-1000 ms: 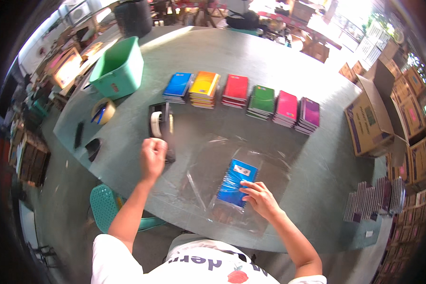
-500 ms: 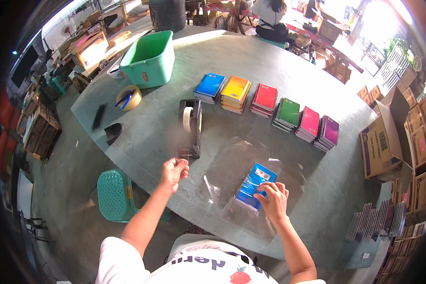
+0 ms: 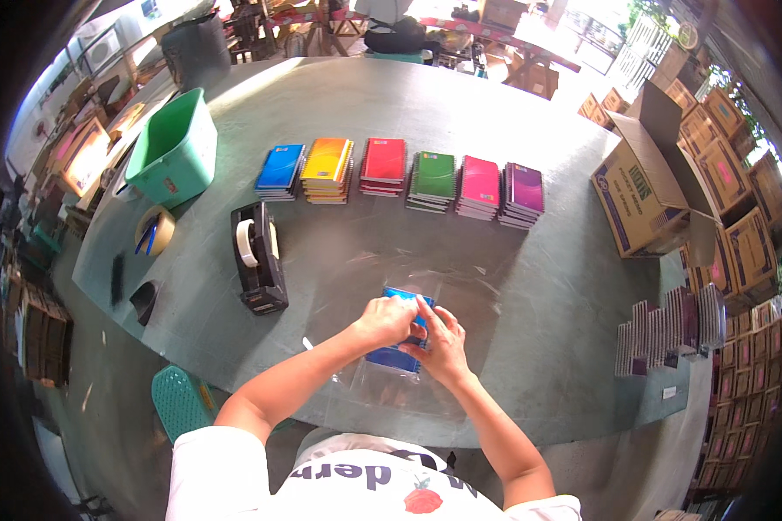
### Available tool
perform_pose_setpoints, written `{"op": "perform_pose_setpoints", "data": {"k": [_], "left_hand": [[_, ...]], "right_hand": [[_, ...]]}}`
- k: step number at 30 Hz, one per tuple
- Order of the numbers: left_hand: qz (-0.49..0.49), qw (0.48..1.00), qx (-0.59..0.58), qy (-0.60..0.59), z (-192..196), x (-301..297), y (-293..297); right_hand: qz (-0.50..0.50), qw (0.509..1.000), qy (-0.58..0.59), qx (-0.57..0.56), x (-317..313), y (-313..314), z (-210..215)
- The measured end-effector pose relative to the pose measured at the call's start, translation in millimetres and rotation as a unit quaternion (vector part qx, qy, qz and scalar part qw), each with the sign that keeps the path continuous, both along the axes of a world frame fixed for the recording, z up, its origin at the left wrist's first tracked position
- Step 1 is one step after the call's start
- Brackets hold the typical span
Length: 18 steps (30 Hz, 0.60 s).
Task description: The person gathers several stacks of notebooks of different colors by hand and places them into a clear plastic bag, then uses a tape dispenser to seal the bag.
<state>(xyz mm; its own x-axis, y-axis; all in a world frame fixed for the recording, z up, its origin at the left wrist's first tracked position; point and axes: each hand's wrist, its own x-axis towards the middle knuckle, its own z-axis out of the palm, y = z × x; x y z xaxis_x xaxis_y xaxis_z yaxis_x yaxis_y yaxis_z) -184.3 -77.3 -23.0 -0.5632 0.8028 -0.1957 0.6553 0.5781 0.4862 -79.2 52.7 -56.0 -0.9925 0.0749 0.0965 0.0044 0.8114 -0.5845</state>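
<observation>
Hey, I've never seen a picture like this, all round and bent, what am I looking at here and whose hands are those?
This is one view from a wide fisheye camera worn on a person's head, looking down, which is why straight edges curve. No machine is involved: the two bare hands are the wearer's own. The left hand and right hand meet over a blue notebook lying in a clear plastic sleeve on a grey-green table. Both hands touch it; how firm the grip is, I cannot tell. Farther back lies a row of notebook stacks: blue, orange, red, green, pink, purple. To the left stand a black tape dispenser and a green plastic tub. Cardboard boxes sit to the right.
</observation>
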Motion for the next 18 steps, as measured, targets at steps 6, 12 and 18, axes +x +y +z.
{"op": "perform_pose_setpoints", "data": {"k": [6, 12, 18], "left_hand": [[0.178, 0.982, 0.024, -0.055, 9, -19, -31], [0.287, 0.896, 0.224, -0.256, -7, 14, -49], [0.116, 0.908, 0.32, -0.242, -8, 19, -70]], "right_hand": [[-0.175, 0.938, -0.049, -0.296, 4, 8, 3], [-0.131, 0.8, -0.141, -0.569, 0, 26, 1], [0.023, 0.94, -0.013, -0.341, 21, 23, 40]]}}
